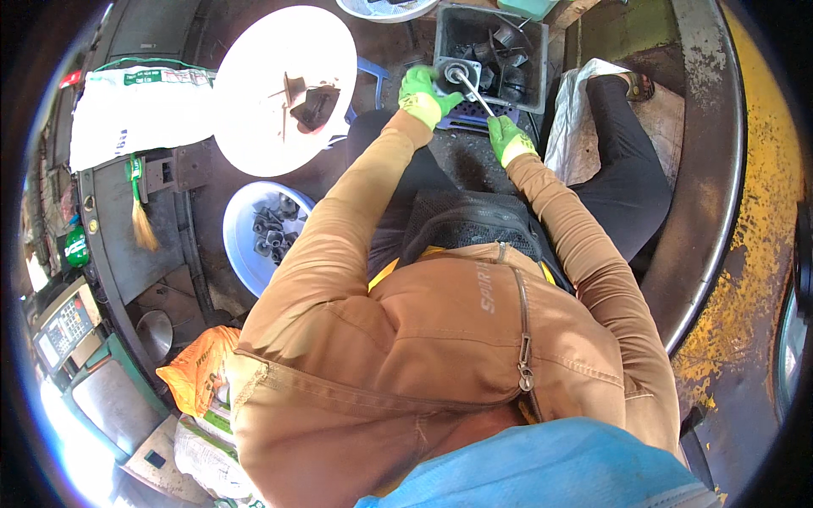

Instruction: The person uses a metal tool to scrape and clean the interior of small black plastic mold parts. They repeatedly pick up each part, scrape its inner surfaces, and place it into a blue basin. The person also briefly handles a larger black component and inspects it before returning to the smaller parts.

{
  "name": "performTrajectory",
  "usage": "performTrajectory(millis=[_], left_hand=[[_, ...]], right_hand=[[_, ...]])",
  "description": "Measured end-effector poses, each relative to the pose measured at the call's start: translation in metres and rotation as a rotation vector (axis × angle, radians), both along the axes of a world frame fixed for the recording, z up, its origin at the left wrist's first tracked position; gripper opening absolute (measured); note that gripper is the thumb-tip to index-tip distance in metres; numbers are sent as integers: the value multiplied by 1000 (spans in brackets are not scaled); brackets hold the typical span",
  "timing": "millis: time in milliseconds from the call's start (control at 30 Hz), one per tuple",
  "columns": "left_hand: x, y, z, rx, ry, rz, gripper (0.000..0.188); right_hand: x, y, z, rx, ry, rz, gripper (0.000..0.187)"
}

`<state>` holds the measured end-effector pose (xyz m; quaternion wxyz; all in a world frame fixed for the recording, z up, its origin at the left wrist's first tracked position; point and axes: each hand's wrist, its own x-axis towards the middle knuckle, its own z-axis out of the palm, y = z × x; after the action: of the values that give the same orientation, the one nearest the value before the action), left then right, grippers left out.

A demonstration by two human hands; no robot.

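Observation:
My left hand (421, 96), in a green glove, holds the side of a grey part with a square flange (467, 74) and a round opening. My right hand (511, 141), also gloved in green, is closed round the near end of a thin metal rod (478, 97). The rod's far end reaches into the opening of the part. Both hands are at the near edge of a grey plastic bin (537, 93), which holds several dark parts (515, 61). The exact kind of the rod tool is too small to tell.
To the left, a large white round tray (254, 63) carries a few dark parts (309, 102). Below it stands a light-blue basin (240, 245) with several small dark pieces. A white sack (140, 110) hangs at the left. A curved metal edge (711, 169) runs along the right.

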<state>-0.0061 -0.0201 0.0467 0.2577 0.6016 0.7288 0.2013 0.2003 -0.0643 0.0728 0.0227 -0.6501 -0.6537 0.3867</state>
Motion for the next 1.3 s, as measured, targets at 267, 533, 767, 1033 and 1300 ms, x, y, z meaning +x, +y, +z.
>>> performTrajectory(millis=[267, 533, 767, 1033, 1300], left_hand=[[24, 20, -50, 209, -73, 29, 69], [26, 11, -50, 224, -58, 94, 68], [25, 11, -46, 288, -132, 50, 74], [24, 12, -39, 140, -36, 4, 81], [26, 10, -47, 301, 26, 21, 76]], right_hand=[[2, -10, 40, 416, 354, -1, 30], [6, -10, 26, 363, 129, 164, 27], [7, -11, 10, 308, 137, 40, 31], [11, -11, 4, 452, 91, 121, 16], [6, -9, 9, 271, 210, -89, 43]])
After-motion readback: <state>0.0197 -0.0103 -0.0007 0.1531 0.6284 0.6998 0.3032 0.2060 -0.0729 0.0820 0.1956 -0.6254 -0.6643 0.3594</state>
